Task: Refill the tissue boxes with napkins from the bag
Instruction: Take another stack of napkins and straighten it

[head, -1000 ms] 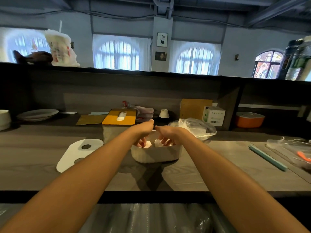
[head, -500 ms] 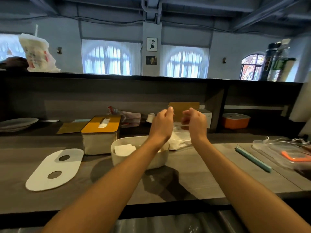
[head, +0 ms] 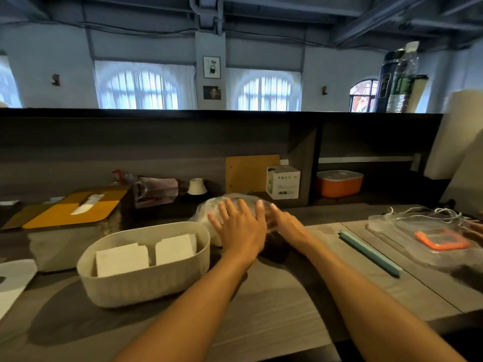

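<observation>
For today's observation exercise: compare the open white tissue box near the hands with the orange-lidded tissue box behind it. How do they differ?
The white tissue box has no lid on, so two stacks of napkins show inside; the orange-lidded tissue box is covered, with one tissue poking through its slot. The white tissue box has rounded ends; the orange-lidded tissue box looks squarer. The white tissue box sits nearer the person. Both rest on the counter and hold white paper.

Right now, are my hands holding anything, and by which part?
Nothing is gripped. The left hand is spread open in front of the clear plastic bag; the right hand reaches its side, contact unclear.
</observation>
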### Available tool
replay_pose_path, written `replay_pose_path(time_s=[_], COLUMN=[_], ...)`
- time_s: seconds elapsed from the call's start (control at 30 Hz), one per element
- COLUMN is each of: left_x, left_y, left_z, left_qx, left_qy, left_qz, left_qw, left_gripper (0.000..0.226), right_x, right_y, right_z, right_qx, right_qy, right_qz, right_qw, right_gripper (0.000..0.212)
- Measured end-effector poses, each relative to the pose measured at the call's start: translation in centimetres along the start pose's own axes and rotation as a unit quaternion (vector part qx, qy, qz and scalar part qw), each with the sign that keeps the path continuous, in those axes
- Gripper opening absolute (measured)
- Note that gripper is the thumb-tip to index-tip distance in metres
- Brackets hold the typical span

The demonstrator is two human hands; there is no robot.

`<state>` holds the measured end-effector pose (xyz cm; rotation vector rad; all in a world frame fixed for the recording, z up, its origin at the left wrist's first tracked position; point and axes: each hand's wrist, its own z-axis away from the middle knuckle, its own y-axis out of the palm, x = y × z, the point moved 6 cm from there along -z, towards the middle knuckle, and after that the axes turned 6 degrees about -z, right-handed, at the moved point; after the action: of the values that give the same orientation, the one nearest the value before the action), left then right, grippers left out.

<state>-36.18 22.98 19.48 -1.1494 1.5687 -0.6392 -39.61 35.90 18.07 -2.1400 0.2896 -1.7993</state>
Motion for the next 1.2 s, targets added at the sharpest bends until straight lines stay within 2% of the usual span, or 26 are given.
replay_pose_path(time_s=[0.1, 0.23, 0.33, 0.4, 0.47, 0.53, 0.57, 0.63, 0.7, 0.77, 0.93, 1.1, 1.2], left_x=[0.9, 1.1, 0.8, 0.7, 0.3, 0.2, 0.5, 1.6, 2.5, 2.6, 1.8, 2.2, 2.2], left_y=[0.4, -0.1, 0.0, -0.1, -0.3, -0.3, -0.1, 0.8, 1.7, 1.6, 0.7, 0.6, 0.4], left_z=[-0.8, -1.3, -1.2, -1.3, -1.6, -1.8, -2.0, -2.5, -2.6, -2.4, -1.7, -1.6, -1.3], left_qx=[-0.034, -0.060, -0.055, -0.074, -0.101, -0.116, -0.105, -0.046, 0.011, 0.024, 0.022, -0.013, -0.041], left_qy=[-0.024, -0.010, 0.012, 0.037, 0.075, 0.101, 0.095, 0.056, 0.023, 0.013, 0.009, -0.022, -0.028], left_qz=[0.002, 0.017, -0.005, -0.027, -0.066, -0.109, -0.124, -0.131, -0.122, -0.116, -0.096, 0.014, 0.072], left_qw=[0.999, 0.998, 0.998, 0.996, 0.990, 0.982, 0.982, 0.989, 0.992, 0.993, 0.995, 1.000, 0.996], left_gripper=[0.060, 0.044, 0.035, 0.027, 0.026, 0.031, 0.036, 0.044, 0.045, 0.044, 0.036, 0.034, 0.033], right_x=[-1.3, -1.4, -0.3, 0.2, 0.0, -0.6, -0.7, -0.3, -0.2, 0.2, 0.0, 0.3, -0.2], right_y=[-1.0, -2.2, -2.5, -1.9, -0.6, 0.1, 0.0, -0.5, -0.9, -0.6, 0.4, 0.7, 1.1], right_z=[-1.0, -1.2, -0.7, -0.5, -0.4, -0.6, -0.7, -0.4, -0.3, -0.1, -0.1, -0.6, -0.8], right_qx=[-0.042, -0.082, -0.102, -0.079, -0.022, 0.004, 0.000, -0.016, -0.025, -0.024, 0.012, 0.023, 0.041], right_qy=[0.016, 0.041, 0.002, -0.035, -0.033, -0.024, -0.022, -0.007, 0.000, -0.024, -0.028, -0.039, -0.011], right_qz=[0.029, 0.130, 0.195, 0.144, 0.065, 0.085, 0.099, 0.093, 0.093, 0.100, 0.026, 0.019, 0.039], right_qw=[0.999, 0.987, 0.975, 0.986, 0.997, 0.996, 0.995, 0.996, 0.995, 0.994, 0.999, 0.999, 0.998], right_gripper=[0.056, 0.057, 0.054, 0.052, 0.048, 0.033, 0.028, 0.041, 0.054, 0.050, 0.048, 0.050, 0.054])
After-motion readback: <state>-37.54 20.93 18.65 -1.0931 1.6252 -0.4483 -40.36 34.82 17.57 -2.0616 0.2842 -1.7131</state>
